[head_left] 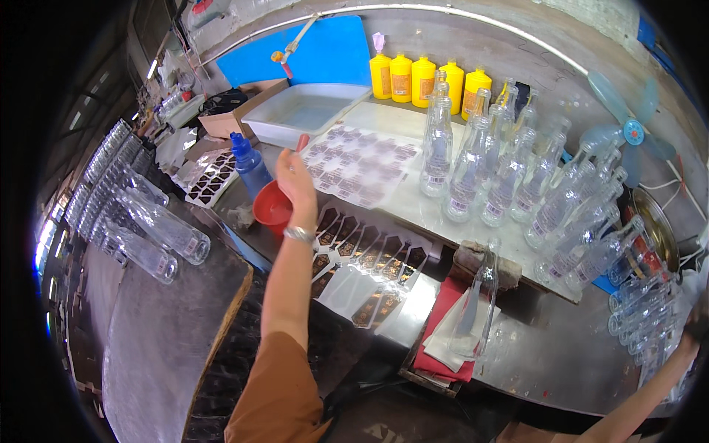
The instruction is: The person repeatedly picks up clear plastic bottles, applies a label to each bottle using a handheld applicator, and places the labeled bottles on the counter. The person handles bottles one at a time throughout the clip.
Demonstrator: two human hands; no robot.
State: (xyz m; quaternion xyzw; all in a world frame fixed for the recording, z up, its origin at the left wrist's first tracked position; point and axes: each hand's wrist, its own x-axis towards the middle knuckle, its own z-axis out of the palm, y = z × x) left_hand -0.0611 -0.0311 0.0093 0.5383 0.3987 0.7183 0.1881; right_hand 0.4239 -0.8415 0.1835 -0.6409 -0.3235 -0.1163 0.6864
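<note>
Across the grey metal bench (546, 376), the hands are well apart. The left hand (296, 184) is loosely curled just beside a round red plastic cup (271, 207); the right hand (696, 329) is at the far right, near stacked clear glass bottles (648, 316). Whether either grips anything cannot be told. The cup is probably light, best held by its rim; the bottles look stiff, slippery and breakable, best held round the body. Yellow plastic bottles (423, 80) carry orange labels, lettering too small to read.

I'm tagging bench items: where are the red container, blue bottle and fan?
Red container (270, 205), head view: inner wall.
Blue bottle (252, 169), head view: middle of its body.
Fan (633, 132), head view: hub.
</note>
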